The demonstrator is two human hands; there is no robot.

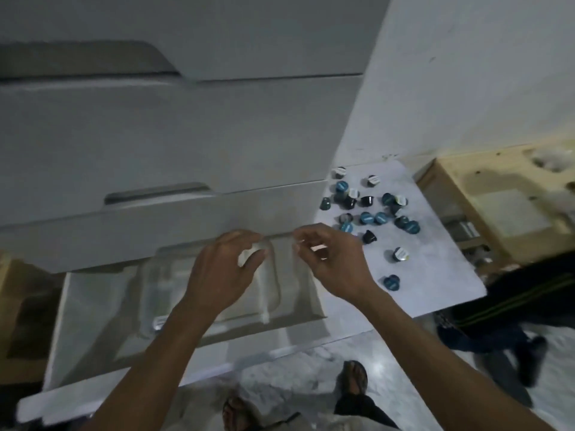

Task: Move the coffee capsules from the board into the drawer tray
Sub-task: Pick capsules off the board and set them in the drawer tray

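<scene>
Several coffee capsules, blue, black and white-lidded, lie scattered on a white board at the right. The open drawer below the cabinet front holds a clear plastic tray; one capsule lies in its near left part. My left hand hovers over the tray's middle, fingers curled round a small white-topped capsule. My right hand is over the tray's right end, fingers curled, thumb and forefinger close together. Blur hides whether it holds anything.
Closed grey drawer fronts rise behind the tray. A wooden crate stands right of the board. My sandalled feet are on the marble floor below, and another person's dark-trousered leg is at the right.
</scene>
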